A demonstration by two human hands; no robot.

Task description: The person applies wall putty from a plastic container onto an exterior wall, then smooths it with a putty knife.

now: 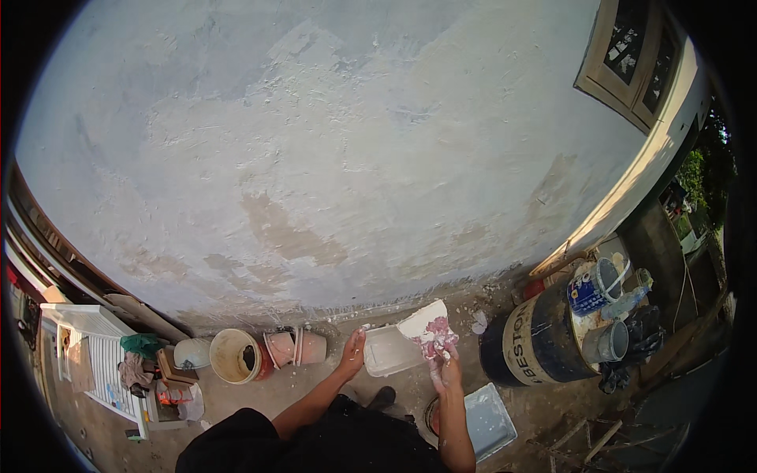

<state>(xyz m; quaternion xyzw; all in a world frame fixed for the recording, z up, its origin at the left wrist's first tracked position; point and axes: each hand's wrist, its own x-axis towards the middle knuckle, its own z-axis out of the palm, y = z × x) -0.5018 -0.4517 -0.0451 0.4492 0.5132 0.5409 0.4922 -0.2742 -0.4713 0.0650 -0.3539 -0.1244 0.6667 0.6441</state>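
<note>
A person in dark clothing stands on a paste-spattered floor close to a pale, patchy wall, both hands occupied. The left hand has its grip closed along the left side of a shallow white tray, which sits in front of the body. Just to its right, the right hand grips a broad white blade by its near end, where pink-and-white paste is smeared close to the fingers; any handle is hidden.

Good handling here would seem to call for a level tray, held firmly by its side, with the blade kept over or near it so loose paste drops inside. Paste around the fingers could make the right grip slippery, so wiping it clean and taking a firm hold would be prudent.

A large dark drum stands to the right, a grey-blue basin nearer, and pale pink buckets to the left.
</note>
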